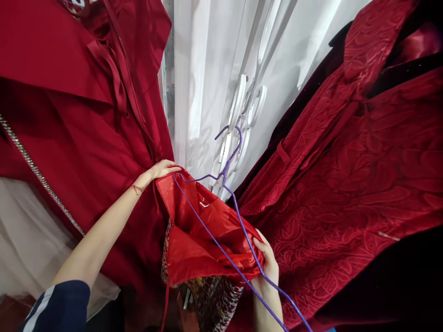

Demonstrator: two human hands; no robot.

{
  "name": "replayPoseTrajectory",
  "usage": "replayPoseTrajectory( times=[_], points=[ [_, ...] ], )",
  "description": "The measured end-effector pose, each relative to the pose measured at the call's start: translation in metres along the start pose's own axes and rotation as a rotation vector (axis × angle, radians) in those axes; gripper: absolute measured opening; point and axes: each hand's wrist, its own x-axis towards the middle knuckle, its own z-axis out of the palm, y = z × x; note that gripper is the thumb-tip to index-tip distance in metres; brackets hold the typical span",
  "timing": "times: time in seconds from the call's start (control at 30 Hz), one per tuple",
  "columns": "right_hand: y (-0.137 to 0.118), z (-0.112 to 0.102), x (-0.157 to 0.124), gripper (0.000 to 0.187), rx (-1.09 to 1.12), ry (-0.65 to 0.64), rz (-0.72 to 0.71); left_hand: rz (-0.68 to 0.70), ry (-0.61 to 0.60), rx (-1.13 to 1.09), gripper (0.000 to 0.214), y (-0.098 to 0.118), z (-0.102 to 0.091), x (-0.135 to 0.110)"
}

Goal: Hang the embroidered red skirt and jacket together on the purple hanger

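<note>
A garment with a shiny red lining (214, 230) hangs between my hands, its top opening spread wide. Its dark, patterned outer side (218, 299) shows below. My left hand (162, 169) is closed on the upper left edge of the opening, right by one end of a purple wire hanger (236, 203). At the lower right, my right hand (268, 263) grips the bunched edge, with its fingers partly hidden behind the cloth. The hanger slants across the opening, its hook up near the white door handles, and its other end runs out of view at the bottom.
Deep red dresses (83, 120) hang on the left, one with a glittering trim. On the right hangs a dark red embossed garment (367, 170). White doors with white handles (238, 103) stand behind. Pale sheer fabric (31, 230) lies at lower left.
</note>
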Motion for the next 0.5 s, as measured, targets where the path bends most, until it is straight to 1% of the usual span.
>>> replayPoseTrajectory(
  times=[0.07,0.17,0.23,0.3,0.4,0.47,0.5],
  points=[
    [-0.006,0.001,0.0,0.032,0.021,0.058,-0.01,0.03,0.019,0.091,0.051,0.01,-0.007,-0.009],
    [-0.016,-0.005,-0.002,0.029,0.049,0.119,-0.074,0.093,0.079,0.344,0.048,0.031,-0.018,-0.028],
    [-0.022,-0.009,-0.003,0.027,0.062,0.125,-0.109,0.11,0.113,0.503,0.047,0.048,-0.023,-0.042],
    [-0.029,-0.012,-0.003,0.027,0.079,0.118,-0.117,0.084,0.137,0.58,0.045,0.063,-0.027,-0.052],
    [-0.041,-0.013,-0.002,0.025,0.09,0.095,-0.142,0.081,0.179,0.556,0.044,0.081,-0.029,-0.061],
    [-0.049,-0.015,0.0,0.021,0.079,0.054,-0.197,0.116,0.182,0.459,0.046,0.089,-0.028,-0.063],
    [-0.052,-0.017,0.001,0.02,0.074,0.035,-0.229,0.131,0.164,0.402,0.049,0.093,-0.027,-0.065]
  ],
)
